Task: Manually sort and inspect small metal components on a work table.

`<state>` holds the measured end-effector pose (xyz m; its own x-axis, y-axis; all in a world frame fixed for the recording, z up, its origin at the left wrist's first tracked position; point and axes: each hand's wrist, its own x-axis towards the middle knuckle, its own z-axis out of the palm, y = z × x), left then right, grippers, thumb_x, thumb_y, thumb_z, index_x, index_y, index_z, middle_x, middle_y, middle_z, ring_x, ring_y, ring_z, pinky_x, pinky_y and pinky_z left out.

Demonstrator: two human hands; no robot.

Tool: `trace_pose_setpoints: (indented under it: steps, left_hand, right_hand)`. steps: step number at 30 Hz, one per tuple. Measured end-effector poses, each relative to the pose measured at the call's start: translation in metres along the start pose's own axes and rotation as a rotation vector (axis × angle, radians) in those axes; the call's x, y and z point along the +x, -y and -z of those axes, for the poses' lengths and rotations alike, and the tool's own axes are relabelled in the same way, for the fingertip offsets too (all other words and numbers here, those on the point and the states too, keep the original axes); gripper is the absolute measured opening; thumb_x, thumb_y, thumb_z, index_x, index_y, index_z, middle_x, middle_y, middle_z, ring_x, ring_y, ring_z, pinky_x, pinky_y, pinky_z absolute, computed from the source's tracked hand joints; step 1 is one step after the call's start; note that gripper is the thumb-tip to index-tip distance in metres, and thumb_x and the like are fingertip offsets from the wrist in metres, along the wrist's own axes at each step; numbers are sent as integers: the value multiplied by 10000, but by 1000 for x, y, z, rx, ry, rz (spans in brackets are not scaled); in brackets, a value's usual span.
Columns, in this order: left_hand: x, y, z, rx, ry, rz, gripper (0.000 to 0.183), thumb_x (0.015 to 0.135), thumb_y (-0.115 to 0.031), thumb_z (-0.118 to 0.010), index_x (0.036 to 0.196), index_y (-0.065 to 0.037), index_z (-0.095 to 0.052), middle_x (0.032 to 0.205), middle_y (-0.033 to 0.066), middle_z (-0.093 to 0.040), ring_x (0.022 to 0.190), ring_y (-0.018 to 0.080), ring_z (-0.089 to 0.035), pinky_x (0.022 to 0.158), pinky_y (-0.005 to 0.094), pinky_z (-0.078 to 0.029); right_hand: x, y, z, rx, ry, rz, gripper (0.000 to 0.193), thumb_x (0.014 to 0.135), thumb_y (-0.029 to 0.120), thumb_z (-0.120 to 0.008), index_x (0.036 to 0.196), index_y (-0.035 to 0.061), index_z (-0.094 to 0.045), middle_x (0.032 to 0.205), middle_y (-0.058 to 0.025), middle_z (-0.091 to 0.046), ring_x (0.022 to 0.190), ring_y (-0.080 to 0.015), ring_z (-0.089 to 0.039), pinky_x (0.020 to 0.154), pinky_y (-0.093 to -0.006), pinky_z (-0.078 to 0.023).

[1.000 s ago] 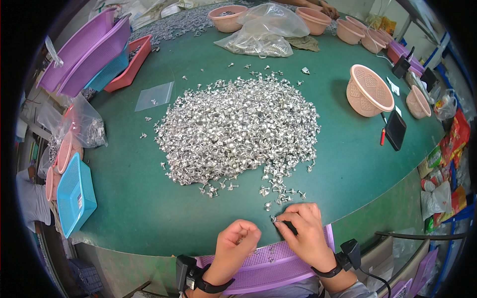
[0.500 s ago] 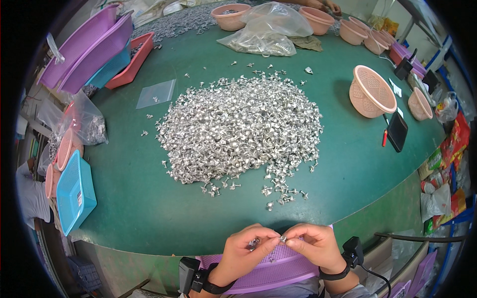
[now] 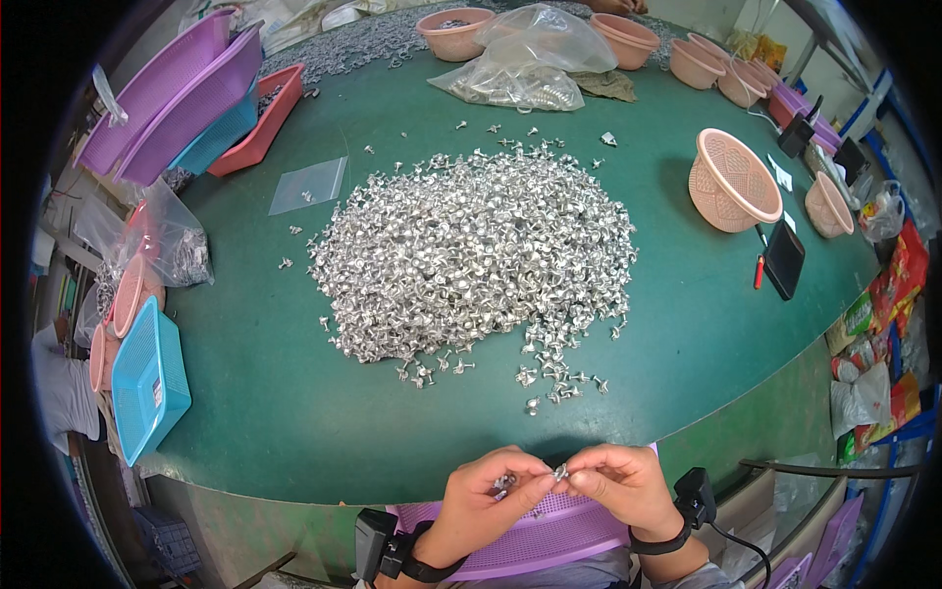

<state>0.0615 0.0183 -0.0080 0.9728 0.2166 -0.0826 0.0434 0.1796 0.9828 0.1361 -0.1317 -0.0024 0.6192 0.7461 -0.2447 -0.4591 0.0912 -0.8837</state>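
Pinching metal part (image 3: 560, 472), table edge (image 3: 726, 397): left hand (image 3: 479, 505), right hand (image 3: 635, 491); room ahead.

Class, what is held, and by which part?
Left hand and right hand pinch a small metal piece, by which part is unclear; the left also holds more pieces.

Soft light, black fisheye corners

Pinched between fingertips of the left hand (image 3: 477, 501) and right hand (image 3: 624, 483), above the near edge of the bench (image 3: 255, 393): one small shiny metal piece (image 3: 560, 472), exact tilt too small to read. Tucked inside the left hand's curl: more silvery pieces (image 3: 503, 483). Heaped mid-bench: a broad mound (image 3: 471, 255) of similar stemmed pieces, loosely tumbled, strays toward the near edge.
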Motion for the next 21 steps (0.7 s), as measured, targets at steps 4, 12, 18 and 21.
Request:
trace_pose_setpoints:
  steps: [4,12,18,21]
  left_hand:
    - [-1,-1,0,-9,-2,-3,67,731,-43,-578,793,-32,-557,669,7,-523,560,36,-432,490,167,-338]
    - [1,2,-1,42,-17,10,94,740,-51,-568,831,-28,-560,680,5,-528,578,38,-442,505,169,-349]
    - [1,-1,-3,39,-35,51,124,758,-43,-536,867,12,-559,711,20,-533,620,54,-452,533,175,-351]
    - [0,1,-3,0,-31,114,122,768,-53,-525,864,13,-561,705,15,-526,612,49,-442,526,175,-347]
  right_hand:
    - [0,0,0,-24,24,9,153,790,27,-492,918,-57,-504,833,-130,-571,820,-160,-554,712,-236,-444]
    - [2,-4,-2,-113,-74,157,125,704,-13,-591,822,-23,-550,797,-84,-572,740,-118,-537,647,-223,-429]
    - [5,-4,-3,-339,-113,252,125,661,4,-632,768,17,-569,753,-69,-575,696,-137,-540,615,-237,-422]
    - [5,-4,-2,-371,-114,269,123,663,6,-630,769,18,-569,757,-66,-575,690,-137,-536,608,-236,-421]
